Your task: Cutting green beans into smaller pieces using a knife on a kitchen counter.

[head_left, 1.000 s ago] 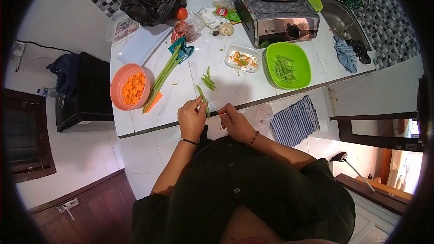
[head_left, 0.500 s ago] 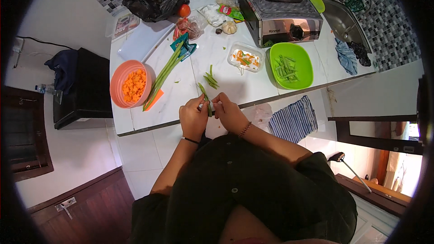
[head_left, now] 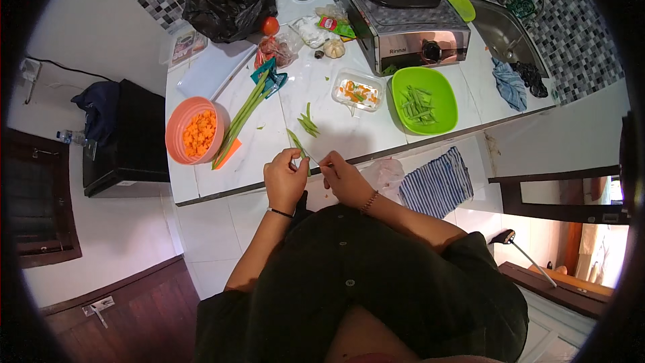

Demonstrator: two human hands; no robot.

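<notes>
At the counter's front edge, my left hand [head_left: 283, 178] is closed round a green bean [head_left: 293, 138], its tip pointing away from me. Just to the right, my right hand [head_left: 346, 181] has its thumb and finger pinched together. A thin pale line seems to run from the bean to that pinch, too fine to name. Beyond the hands lie a few short green bean pieces [head_left: 308, 121]. Farther left, a bunch of long green beans [head_left: 243, 113] lies beside a pink bowl [head_left: 173, 136] of cut carrots [head_left: 200, 134]. Cut beans [head_left: 418, 104] sit in a green bowl [head_left: 443, 84] at right.
A clear plastic tray [head_left: 363, 105] with orange and green scraps stands left of the green bowl. Behind are a gas stove [head_left: 416, 47], garlic [head_left: 334, 48], a tomato [head_left: 270, 25], a black plastic bag [head_left: 230, 0] and a white board [head_left: 216, 67]. A sink [head_left: 500, 30] is at far right.
My right hand has drawn slightly away from the bean, widening the gap between my hands. My left hand keeps its hold. The whole view has shifted a little.
</notes>
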